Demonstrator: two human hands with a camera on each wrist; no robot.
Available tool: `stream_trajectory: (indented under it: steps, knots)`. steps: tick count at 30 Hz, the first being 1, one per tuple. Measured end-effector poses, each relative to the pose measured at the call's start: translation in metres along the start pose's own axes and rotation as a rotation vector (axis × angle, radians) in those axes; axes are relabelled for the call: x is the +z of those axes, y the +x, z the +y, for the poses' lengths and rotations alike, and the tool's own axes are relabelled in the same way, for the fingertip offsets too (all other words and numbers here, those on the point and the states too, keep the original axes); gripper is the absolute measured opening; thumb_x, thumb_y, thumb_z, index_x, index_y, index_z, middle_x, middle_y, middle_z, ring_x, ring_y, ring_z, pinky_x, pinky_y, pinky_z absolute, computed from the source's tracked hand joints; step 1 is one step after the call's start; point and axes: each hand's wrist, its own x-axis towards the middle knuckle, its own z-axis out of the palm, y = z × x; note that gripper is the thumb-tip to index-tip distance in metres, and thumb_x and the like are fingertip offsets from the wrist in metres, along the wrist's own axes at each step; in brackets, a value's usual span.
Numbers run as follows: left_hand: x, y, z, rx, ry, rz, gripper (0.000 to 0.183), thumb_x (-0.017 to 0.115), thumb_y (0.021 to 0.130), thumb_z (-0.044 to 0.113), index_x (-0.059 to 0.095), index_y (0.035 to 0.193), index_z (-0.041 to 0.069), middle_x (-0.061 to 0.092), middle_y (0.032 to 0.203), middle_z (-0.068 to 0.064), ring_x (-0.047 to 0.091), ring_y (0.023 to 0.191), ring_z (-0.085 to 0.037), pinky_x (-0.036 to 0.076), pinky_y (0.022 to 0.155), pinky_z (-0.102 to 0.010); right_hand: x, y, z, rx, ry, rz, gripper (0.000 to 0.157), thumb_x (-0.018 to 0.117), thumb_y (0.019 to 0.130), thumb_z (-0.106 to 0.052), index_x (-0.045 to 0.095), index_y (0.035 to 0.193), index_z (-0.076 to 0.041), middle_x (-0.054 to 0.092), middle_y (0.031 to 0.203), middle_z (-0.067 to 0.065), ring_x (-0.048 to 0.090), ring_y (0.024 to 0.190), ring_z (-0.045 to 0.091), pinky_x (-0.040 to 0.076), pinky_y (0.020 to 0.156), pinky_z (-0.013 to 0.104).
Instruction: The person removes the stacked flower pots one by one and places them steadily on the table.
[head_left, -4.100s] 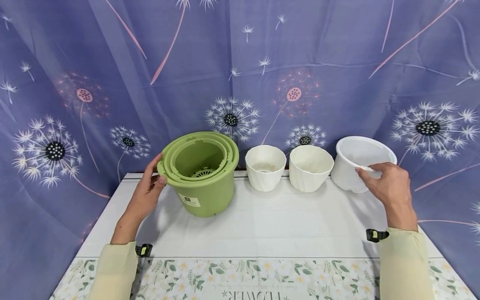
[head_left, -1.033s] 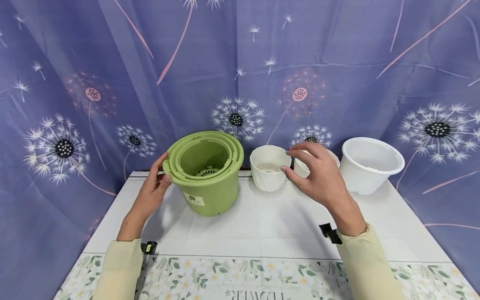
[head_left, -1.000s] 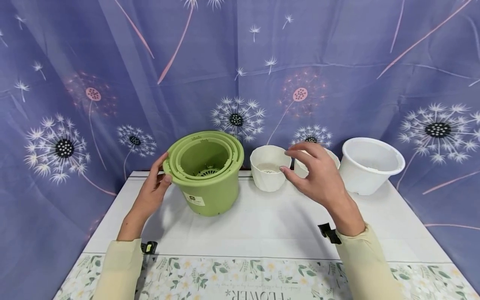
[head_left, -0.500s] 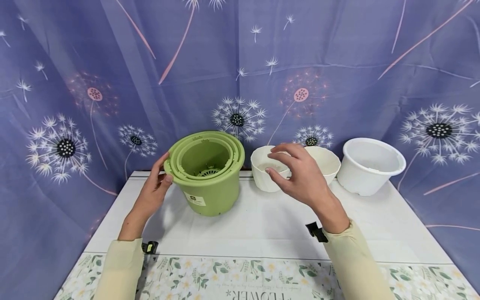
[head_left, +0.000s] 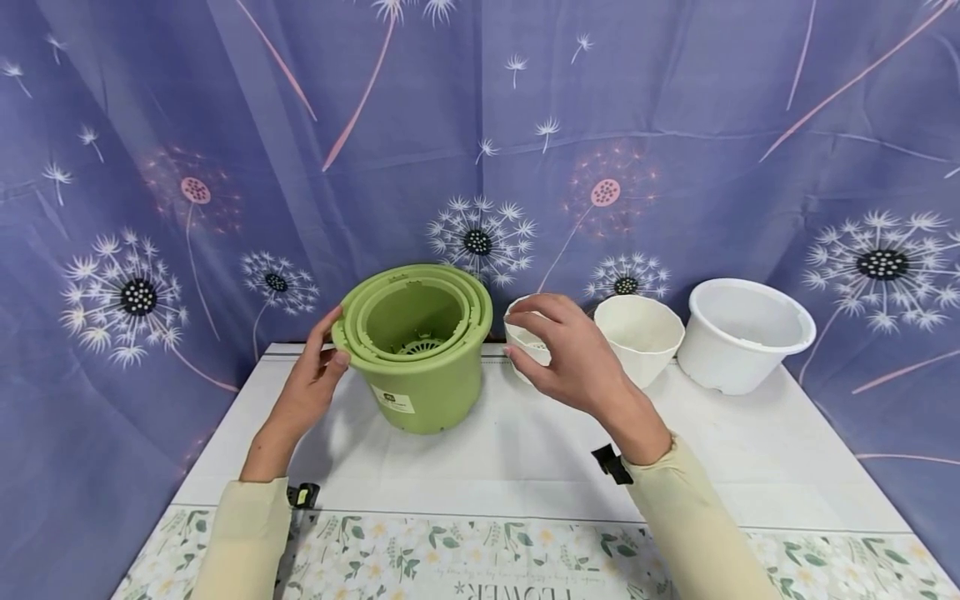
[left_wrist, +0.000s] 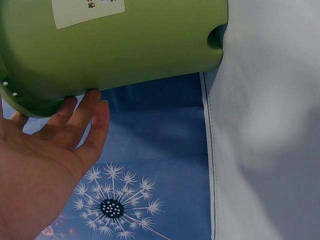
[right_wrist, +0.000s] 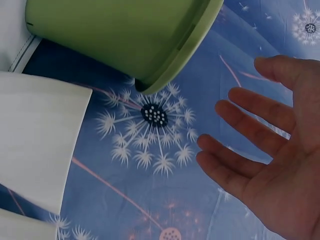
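Note:
A nested stack of green plastic flowerpots (head_left: 442,392) stands upright at the left of the row. At its left rim rests my left hand (head_left: 303,392), thumb and fingertips on the outside; the left wrist view shows loosely extended fingers (left_wrist: 85,112) against the wall. My right hand (head_left: 573,358) hovers over the small faceted white flowerpot (head_left: 534,342) beside the stack and hides part of it. Its fingers (right_wrist: 250,122) are spread and hold nothing, with thumb apart. To its right stand a second faceted white pot (head_left: 641,362) and a larger smooth white pot (head_left: 723,367).
All pots stand along the back edge of a table with a white cloth (head_left: 480,467). A floral printed band (head_left: 420,550) runs along the front. Behind and at the sides hangs a purple curtain (head_left: 375,192) with dandelion prints.
My right hand let go of the large white pot's rim and moved left, past the second faceted pot to over the first. The left hand has kept its place on the green rim.

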Motion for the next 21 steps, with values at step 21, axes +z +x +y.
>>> stream_trajectory:
  steps: [21]
  knots:
    - [-0.001, -0.001, 0.0, 0.004, 0.002, -0.001, 0.066, 0.044, 0.116, 0.02, 0.011, 0.172, 0.034, 0.042, 0.149, -0.015, 0.052, 0.126, -0.024, 0.042, 0.1, -0.017, 0.022, 0.019, -0.009, -0.028, -0.013, -0.173, 0.03, 0.075, 0.1, -0.021, 0.076, 0.124, -0.004, 0.069, 0.13, 0.011, 0.062, 0.124, 0.032, 0.045, 0.111, 0.046]
